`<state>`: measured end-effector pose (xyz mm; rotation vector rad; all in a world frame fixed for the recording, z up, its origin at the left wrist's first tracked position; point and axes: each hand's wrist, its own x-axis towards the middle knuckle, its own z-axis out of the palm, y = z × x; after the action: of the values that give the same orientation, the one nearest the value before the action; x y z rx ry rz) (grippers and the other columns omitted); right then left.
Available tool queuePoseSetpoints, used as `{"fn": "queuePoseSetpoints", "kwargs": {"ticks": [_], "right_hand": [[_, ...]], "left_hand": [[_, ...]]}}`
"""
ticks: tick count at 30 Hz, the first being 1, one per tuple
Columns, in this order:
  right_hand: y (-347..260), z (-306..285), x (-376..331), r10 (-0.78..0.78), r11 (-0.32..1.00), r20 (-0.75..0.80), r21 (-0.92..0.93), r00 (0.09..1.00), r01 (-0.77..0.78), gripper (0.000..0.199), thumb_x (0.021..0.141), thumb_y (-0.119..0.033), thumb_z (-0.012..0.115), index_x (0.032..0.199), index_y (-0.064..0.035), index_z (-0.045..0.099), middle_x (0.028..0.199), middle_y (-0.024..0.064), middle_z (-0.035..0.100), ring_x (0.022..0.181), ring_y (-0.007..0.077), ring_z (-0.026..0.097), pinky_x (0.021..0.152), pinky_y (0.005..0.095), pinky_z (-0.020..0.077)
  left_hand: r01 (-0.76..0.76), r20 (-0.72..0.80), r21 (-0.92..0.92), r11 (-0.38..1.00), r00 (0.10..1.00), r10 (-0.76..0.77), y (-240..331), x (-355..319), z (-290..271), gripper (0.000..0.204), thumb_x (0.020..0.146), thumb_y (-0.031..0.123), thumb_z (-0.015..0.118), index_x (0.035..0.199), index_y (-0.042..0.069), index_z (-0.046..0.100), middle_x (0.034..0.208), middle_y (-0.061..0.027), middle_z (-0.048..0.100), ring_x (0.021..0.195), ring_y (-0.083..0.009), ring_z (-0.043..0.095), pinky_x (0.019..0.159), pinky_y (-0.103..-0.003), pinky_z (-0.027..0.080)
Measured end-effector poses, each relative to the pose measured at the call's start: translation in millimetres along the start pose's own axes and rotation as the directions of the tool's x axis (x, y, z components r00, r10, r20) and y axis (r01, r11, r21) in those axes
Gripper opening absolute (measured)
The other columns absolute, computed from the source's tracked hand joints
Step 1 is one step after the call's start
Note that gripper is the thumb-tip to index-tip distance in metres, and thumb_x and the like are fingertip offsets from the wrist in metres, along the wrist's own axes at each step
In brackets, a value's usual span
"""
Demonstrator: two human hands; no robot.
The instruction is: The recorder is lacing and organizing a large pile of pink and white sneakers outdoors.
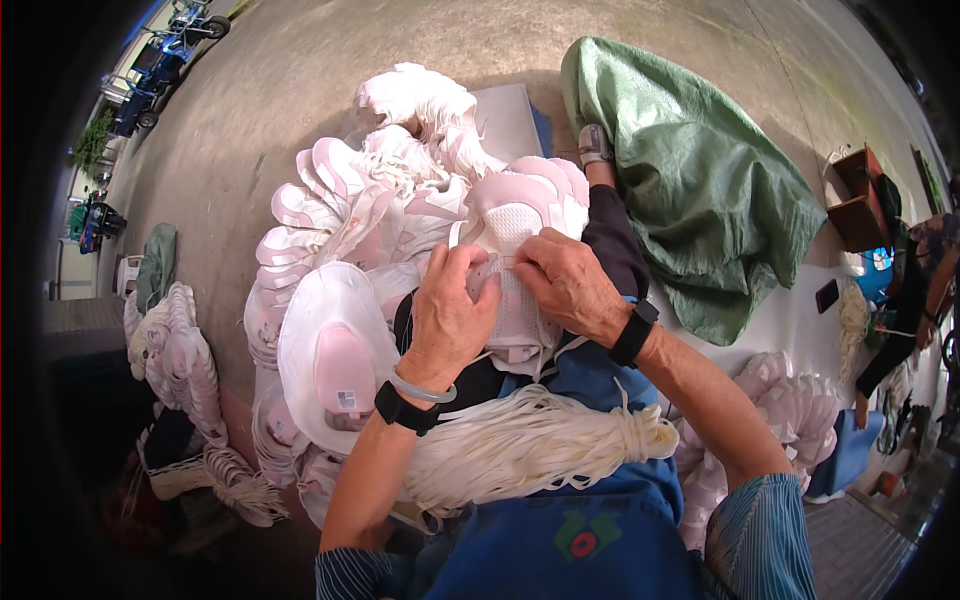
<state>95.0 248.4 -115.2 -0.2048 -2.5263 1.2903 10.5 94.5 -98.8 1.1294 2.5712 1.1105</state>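
Note:
A pink and white shoe upper (519, 300) lies across my lap, its mesh tongue (510, 225) facing up. My left hand (452, 305) is closed at the left eyelet edge, thumb and finger pinched, with a loop of white shoelace (456, 234) standing up beside the fingertips. On the opposite edge my right hand (568, 278) is closed, its curled fingers pinching the upper; any lace inside that grip is hidden. A thick bundle of white shoelaces (530, 447) rests on my lap, below both wrists.
Stacked shoe uppers (330, 195) pile up ahead and to the left, beside a large white upper with a pink insole (345, 370). A green cloth (690, 190) drapes at the right. More uppers (785, 410) lie at my right side. Another person's arm (940, 285) shows at the far right.

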Motion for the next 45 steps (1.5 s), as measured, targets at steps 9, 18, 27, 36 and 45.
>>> {"fn": "queuePoseSetpoints", "kwargs": {"ticks": [9,18,27,36,45], "right_hand": [[4.0,-9.7,-12.7,0.025,0.998,-0.046,-0.061,0.999,-0.027,0.011,0.085,-0.011,0.061,0.087,0.0002,0.06,0.084,0.016,0.057,0.073,0.0374,0.06,0.065,0.0437,0.0488],[4.6,-6.8,-10.2,-0.041,0.991,-0.056,-0.133,0.998,0.033,0.009,0.086,-0.01,0.06,0.088,-0.0009,0.059,0.084,0.0151,0.055,0.072,0.0371,0.06,0.062,0.0444,0.0496],[4.5,-5.6,-8.2,-0.061,0.977,-0.001,-0.203,0.998,0.059,0.01,0.087,-0.01,0.058,0.087,-0.0004,0.055,0.086,0.0154,0.053,0.071,0.0371,0.061,0.061,0.0438,0.0515],[5.8,-7.5,-5.7,-0.111,0.961,0.02,-0.255,0.994,0.112,0.009,0.083,-0.005,0.055,0.087,0.0013,0.051,0.087,0.0171,0.052,0.069,0.0375,0.062,0.059,0.0435,0.0519],[13.2,-7.7,0.4,-0.112,0.976,0.026,-0.185,0.993,0.115,0.008,0.084,-0.006,0.059,0.088,0.0001,0.055,0.084,0.0164,0.052,0.069,0.036,0.058,0.059,0.042,0.0483]], "left_hand": [[-0.159,-0.021,0.182,0.97,0.986,0.166,7.6,4.6,4.8,0.027,0.077,0.007,0.07,0.099,0.004,0.056,0.091,-0.0111,0.055,0.078,-0.0303,0.057,0.069,-0.038,0.048],[-0.235,0.012,0.242,0.941,0.971,0.239,7.5,9.9,6.0,0.021,0.079,0.007,0.069,0.096,0.004,0.057,0.086,-0.0117,0.056,0.082,-0.0315,0.056,0.07,-0.04,0.047],[-0.306,-0.004,0.299,0.904,0.947,0.321,3.5,10.7,9.9,0.016,0.081,0.006,0.067,0.094,0.005,0.058,0.084,-0.0099,0.056,0.079,-0.03,0.057,0.064,-0.039,0.048],[-0.315,-0.01,0.312,0.897,0.942,0.334,4.7,13.3,9.8,0.015,0.082,0.006,0.066,0.093,0.004,0.056,0.081,-0.0115,0.056,0.077,-0.0304,0.058,0.062,-0.04,0.048],[-0.294,0.02,0.322,0.9,0.952,0.304,4.9,15.1,13.2,0.013,0.084,0.005,0.063,0.089,0.004,0.052,0.079,-0.0118,0.053,0.074,-0.031,0.057,0.06,-0.04,0.046]]}}
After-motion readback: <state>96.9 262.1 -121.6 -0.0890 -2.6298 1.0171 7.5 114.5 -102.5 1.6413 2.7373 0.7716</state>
